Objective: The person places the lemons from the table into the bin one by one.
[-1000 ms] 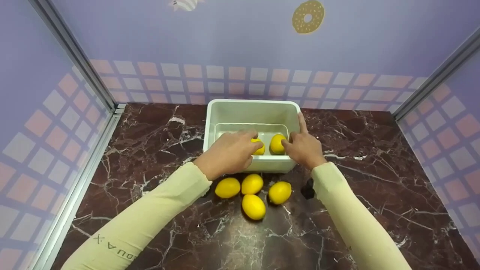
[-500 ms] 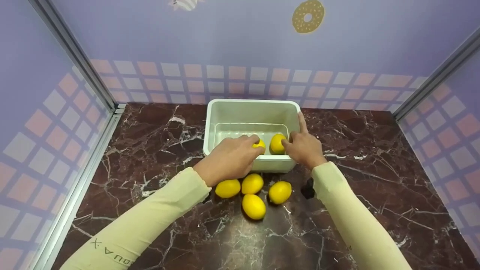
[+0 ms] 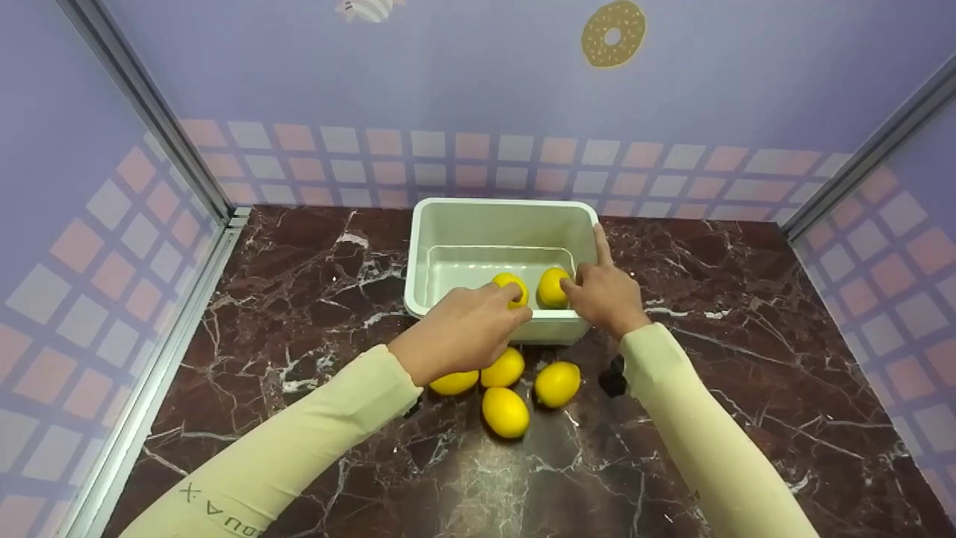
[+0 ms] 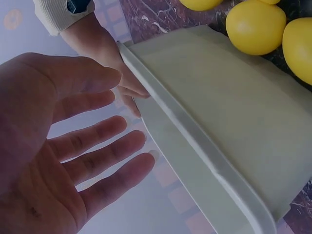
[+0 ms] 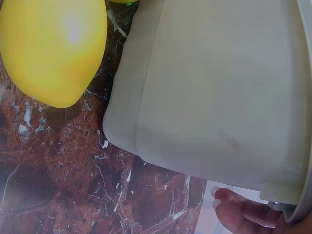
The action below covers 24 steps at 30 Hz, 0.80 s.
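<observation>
A pale plastic bin [image 3: 448, 224] stands on the marble-patterned table, with two yellow lemons inside, a left one [image 3: 508, 279] and a right one [image 3: 553, 286]. My left hand [image 3: 470, 321] is over the bin's front rim, overlapping the left lemon in the head view. Its fingers [image 4: 105, 151] are spread and loosely straight in the left wrist view, with nothing between them and the palm. At the bin's right front corner, my right hand [image 3: 609, 291] grips the rim. Its index finger lies along the right rim, and other fingertips [image 5: 226, 207] show outside the wall.
In front of the bin lie several lemons: one [image 3: 503, 368] close to its wall, one [image 3: 506, 412] nearer me, one [image 3: 557, 384] to the right and one [image 3: 455, 383] partly under the left wrist. A purple tiled-pattern wall [image 3: 493, 90] rises behind.
My left hand has drawn back slightly toward the bin's front rim, and its fingers have come away from the left lemon, which now shows more. The right hand has stayed on the rim.
</observation>
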Each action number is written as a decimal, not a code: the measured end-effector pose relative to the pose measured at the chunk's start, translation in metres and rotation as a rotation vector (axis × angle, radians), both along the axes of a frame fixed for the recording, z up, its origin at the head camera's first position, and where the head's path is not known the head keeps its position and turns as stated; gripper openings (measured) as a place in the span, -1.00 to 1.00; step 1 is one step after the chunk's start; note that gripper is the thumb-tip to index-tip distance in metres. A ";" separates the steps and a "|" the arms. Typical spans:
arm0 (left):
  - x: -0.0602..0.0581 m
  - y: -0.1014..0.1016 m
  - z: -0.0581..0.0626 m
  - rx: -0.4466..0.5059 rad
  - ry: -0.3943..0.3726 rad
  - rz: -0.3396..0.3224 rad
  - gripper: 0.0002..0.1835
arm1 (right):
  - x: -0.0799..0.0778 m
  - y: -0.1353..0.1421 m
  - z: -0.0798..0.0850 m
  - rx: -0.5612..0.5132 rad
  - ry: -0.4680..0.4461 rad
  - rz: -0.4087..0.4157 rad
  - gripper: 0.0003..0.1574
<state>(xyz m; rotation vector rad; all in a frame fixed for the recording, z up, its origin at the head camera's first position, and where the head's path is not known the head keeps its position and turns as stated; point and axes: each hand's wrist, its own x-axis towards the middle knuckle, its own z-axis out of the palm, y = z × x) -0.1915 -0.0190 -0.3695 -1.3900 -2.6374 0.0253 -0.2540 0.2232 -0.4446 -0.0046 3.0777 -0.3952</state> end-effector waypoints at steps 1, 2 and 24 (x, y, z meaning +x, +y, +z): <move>0.001 0.000 -0.001 0.003 0.001 -0.004 -0.83 | 0.000 0.000 0.000 0.000 0.001 0.002 -0.50; 0.001 0.000 -0.001 0.006 -0.001 -0.006 -0.83 | 0.000 0.000 0.000 0.001 0.004 0.004 -0.50; 0.010 0.003 -0.010 0.021 -0.093 -0.043 -0.78 | -0.002 0.001 0.000 0.002 -0.014 0.004 -0.50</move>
